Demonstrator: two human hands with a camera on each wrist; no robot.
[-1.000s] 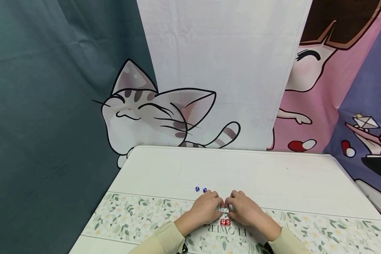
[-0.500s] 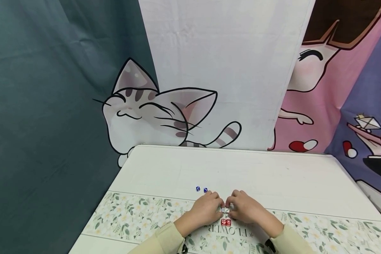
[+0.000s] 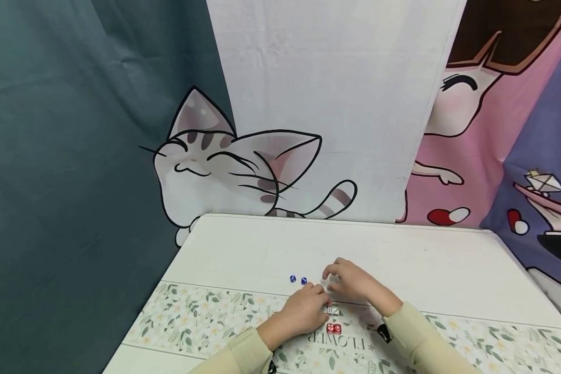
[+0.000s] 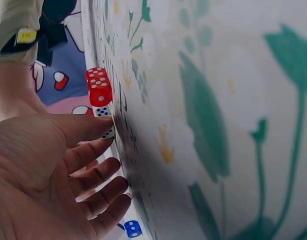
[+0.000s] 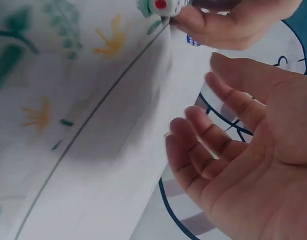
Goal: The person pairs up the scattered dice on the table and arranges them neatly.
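Note:
My left hand rests low over the table, thumb and index finger pinching the left one of two white dice that sit side by side. In the left wrist view the thumb partly covers that white die. Two red dice stand together on the near side of the white pair. My right hand is lifted off to the far right of them, fingers loosely bent around nothing; the right wrist view shows its bare palm. Just beyond my left fingers lie two blue dice, slightly apart.
A white table carries a floral printed band with lettering near the hands. Behind its far edge hangs a curtain printed with a cat and cartoon figures.
My right hand has left the white dice and moved up and away toward the far side of the table. The left hand stays at the white dice. The red and blue dice keep their places.

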